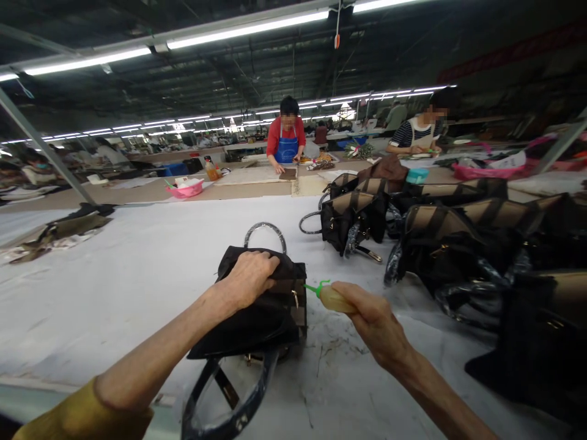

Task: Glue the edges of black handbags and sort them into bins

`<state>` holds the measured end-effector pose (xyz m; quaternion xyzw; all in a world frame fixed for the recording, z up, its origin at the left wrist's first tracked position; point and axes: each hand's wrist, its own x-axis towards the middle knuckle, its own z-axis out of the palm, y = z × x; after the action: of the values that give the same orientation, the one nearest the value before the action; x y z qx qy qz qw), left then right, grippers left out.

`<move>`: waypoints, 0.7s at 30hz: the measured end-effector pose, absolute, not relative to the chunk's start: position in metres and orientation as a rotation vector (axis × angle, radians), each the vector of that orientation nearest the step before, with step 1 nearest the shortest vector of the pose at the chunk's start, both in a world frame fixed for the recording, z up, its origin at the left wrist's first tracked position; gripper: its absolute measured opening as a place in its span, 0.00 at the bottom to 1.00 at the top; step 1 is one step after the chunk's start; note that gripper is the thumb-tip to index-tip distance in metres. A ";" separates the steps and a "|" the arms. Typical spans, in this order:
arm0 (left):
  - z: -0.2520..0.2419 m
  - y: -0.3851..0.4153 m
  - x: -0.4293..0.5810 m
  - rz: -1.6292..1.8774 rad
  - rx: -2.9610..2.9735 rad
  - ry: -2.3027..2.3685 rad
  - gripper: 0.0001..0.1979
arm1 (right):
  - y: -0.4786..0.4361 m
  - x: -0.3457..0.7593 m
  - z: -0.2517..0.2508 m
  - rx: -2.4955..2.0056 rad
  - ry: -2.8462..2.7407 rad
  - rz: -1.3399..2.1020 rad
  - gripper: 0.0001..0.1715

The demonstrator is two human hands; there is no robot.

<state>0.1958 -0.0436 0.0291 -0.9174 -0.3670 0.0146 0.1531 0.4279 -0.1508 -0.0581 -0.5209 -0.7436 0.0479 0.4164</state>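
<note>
A black handbag [257, 324] with brown panels lies on the white-covered table [137, 293]. Its two handles, wrapped in clear plastic, stick out at the far and near ends. My left hand [251, 278] is closed over the bag's top edge, fingers curled into the black fabric; the fingertips are partly hidden. To the right of the bag, my right hand [367, 308] grips a glue bottle [336, 299] of pale yellowish colour with a green nozzle. The nozzle tip points left at the bag's side edge, by a gold zipper pull [295, 298]; whether it touches, I cannot tell.
Several more black-and-brown handbags [449, 244] crowd the right side. Folded dark fabric [68, 226] lies at the left. Beyond are a pink basket [186, 188], an orange-brown bottle [211, 170] and a turquoise container [416, 176]. Two co-workers [287, 137] work across the table.
</note>
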 end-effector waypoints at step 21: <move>0.019 -0.056 0.195 0.116 -2.656 -1.064 0.08 | -0.139 0.428 -0.082 -1.466 -1.840 0.384 0.21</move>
<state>0.1949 -0.0556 0.0193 -0.9185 -0.3680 0.0402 0.1386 0.4285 -0.1393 -0.0818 -0.5714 -0.7172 0.1498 0.3698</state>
